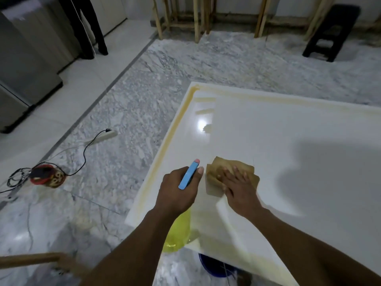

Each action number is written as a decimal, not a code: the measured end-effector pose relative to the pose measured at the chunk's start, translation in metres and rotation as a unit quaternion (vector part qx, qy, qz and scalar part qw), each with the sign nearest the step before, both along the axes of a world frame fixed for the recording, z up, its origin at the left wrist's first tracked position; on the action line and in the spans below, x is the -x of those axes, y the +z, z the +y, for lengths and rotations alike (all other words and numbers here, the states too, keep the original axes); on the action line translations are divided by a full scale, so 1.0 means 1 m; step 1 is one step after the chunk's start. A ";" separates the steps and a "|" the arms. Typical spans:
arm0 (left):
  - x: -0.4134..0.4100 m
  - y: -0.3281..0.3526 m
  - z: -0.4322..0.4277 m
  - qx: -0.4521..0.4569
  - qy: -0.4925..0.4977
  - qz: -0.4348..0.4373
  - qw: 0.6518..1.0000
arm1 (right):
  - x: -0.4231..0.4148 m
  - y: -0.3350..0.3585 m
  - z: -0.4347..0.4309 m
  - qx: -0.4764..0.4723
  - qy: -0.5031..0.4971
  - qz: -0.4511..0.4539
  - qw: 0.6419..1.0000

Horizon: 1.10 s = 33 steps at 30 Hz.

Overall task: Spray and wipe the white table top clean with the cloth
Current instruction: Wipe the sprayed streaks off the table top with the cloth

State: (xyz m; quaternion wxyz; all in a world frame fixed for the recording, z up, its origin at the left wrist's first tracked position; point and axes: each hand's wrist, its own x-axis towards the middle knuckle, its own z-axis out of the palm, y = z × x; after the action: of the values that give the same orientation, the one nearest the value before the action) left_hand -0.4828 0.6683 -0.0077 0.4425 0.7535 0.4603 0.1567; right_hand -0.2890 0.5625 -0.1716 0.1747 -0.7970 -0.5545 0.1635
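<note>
left hand point(176, 193) grips spray bottle point(188, 176) | right hand point(237, 183) flat on creased cloth point(216, 183)

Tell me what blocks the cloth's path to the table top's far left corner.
Nothing visible does. The right hand presses the brown cloth flat on the white table top; only yellowish stains lie ahead. The left hand holds the spray bottle beside the cloth.
</note>
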 end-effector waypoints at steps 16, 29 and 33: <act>0.120 0.053 0.002 0.017 -0.097 -0.055 0.994 | 0.029 0.120 -0.014 -0.049 -0.322 0.669 0.668; 0.027 0.020 0.161 0.034 -0.126 -0.033 0.991 | -0.099 0.169 0.235 0.011 -0.244 0.162 0.956; 0.005 0.006 0.210 0.043 -0.103 -0.043 0.993 | -0.140 0.139 0.305 -0.033 -0.236 0.063 0.969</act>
State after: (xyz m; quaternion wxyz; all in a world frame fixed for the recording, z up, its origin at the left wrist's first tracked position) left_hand -0.4881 0.8778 -0.0012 0.5080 0.7693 0.3674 0.1227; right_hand -0.1494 0.8679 -0.0323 0.2691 -0.8873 -0.3435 0.1494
